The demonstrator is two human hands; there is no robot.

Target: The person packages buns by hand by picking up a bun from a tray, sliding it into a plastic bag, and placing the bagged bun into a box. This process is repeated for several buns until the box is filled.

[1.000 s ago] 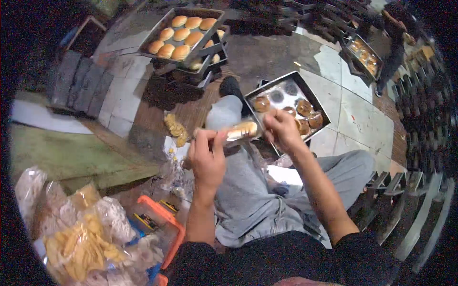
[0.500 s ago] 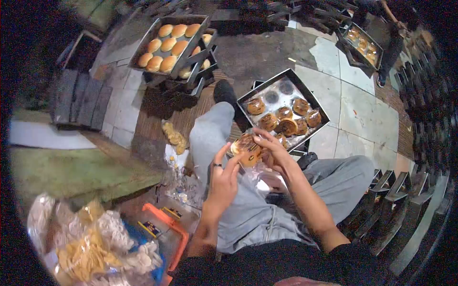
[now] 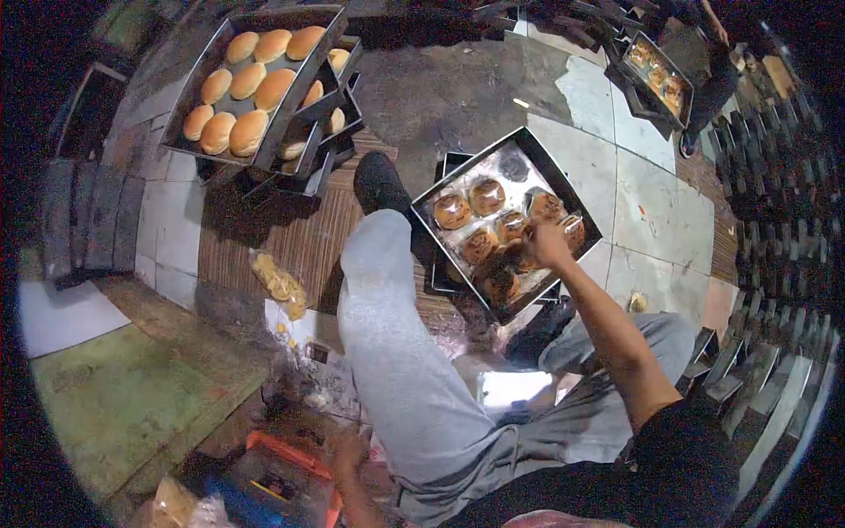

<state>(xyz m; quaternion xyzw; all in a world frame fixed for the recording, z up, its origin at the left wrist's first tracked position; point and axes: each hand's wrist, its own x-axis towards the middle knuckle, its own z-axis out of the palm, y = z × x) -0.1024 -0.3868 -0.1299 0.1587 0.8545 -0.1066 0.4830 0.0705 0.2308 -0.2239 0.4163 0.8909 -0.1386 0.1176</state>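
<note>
My right hand [image 3: 549,246] reaches down into a dark square tray [image 3: 429,253] in front of me, its fingers at the wrapped buns on the tray's right side; what the fingers hold is hidden. Several glossy brown wrapped buns [image 3: 453,211] lie in that tray. Low in the view, beside my leg, my left hand [image 3: 349,451] is dim and blurred near an orange handle [image 3: 287,451], and its fingers cannot be made out.
Stacked trays with plain golden buns [image 3: 247,81] stand at the upper left. A filled bag [image 3: 280,283] lies on the floor left of my leg. Another person's arm [image 3: 715,19] shows at the upper right, beyond a tray [image 3: 650,90]. Black racks [image 3: 779,220] line the right.
The bun that both hands held is out of them. My right hand has moved forward to the tray, and my left hand has dropped down and left. The view has shifted.
</note>
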